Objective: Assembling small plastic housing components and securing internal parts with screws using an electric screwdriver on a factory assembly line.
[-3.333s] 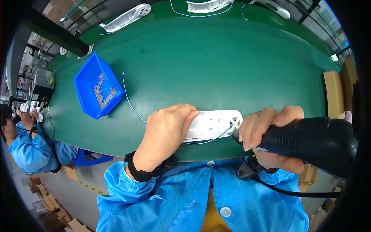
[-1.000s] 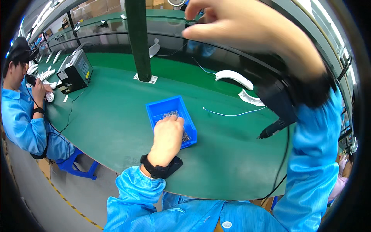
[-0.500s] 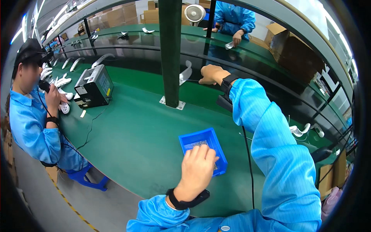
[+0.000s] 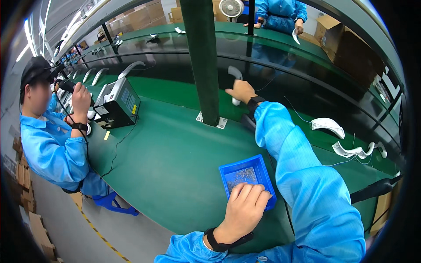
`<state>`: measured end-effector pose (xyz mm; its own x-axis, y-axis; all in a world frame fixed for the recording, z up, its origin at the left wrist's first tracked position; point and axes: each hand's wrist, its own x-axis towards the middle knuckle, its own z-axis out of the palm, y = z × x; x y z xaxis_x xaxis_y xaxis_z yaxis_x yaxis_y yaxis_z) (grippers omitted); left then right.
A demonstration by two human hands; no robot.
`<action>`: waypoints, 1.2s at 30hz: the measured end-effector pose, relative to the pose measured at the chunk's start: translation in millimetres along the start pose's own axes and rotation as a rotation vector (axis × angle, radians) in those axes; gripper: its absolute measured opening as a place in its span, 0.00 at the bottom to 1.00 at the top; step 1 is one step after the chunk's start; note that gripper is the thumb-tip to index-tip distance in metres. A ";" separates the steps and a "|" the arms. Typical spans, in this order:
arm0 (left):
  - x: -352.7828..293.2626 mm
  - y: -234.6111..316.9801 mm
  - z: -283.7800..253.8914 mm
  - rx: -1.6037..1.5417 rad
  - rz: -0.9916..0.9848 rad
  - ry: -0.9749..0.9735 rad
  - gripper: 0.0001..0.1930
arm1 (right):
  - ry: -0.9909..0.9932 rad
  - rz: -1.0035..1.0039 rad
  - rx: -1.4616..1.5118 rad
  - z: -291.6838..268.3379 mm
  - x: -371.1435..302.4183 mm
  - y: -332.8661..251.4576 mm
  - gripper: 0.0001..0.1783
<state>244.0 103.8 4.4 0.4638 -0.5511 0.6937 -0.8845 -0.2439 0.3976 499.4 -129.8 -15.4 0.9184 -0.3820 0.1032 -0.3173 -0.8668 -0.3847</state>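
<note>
My right hand (image 4: 243,91) reaches out over the dark conveyor, its fingers closed across the middle of a white curved plastic part (image 4: 235,72). Both ends of that part show past the fingers, and a thin wire trails to its right. Curled over the near edge of a blue tray (image 4: 266,173) is my left hand (image 4: 245,206); whatever its fingertips hold is hidden. Many small metal screws (image 4: 245,175) lie in the tray. On the right, a white curved shell (image 4: 328,126) and several wired white parts (image 4: 351,151) rest along the conveyor side.
A green post (image 4: 202,65) rises from the green bench (image 4: 175,175). A co-worker (image 4: 52,140) sits at left beside a black box-shaped device (image 4: 117,105). Another person (image 4: 280,15) stands across the conveyor. At right is a black handheld tool (image 4: 372,190).
The white curved part has come under my right fingers, where a gap stood before. My view has shifted left, and another white shell shows at right. The co-worker's handheld device is raised.
</note>
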 end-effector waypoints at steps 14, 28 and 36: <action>-0.2 3.6 2.8 0.003 0.062 -0.007 0.08 | -0.244 -0.219 -0.720 -186.4 -109.7 27.2 0.14; -2.1 12.7 3.0 0.064 0.100 0.083 0.07 | -0.252 -0.287 -0.520 -186.6 -473.3 63.2 0.18; -16.4 69.2 15.9 -0.182 0.177 -0.218 0.06 | -0.102 -0.246 -0.089 -178.4 -518.9 83.1 0.25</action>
<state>174.4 83.3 11.0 0.2652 -0.7344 0.6247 -0.9179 0.0061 0.3968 -45.7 -60.7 62.7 0.9880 -0.1260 0.0895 -0.0968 -0.9560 -0.2769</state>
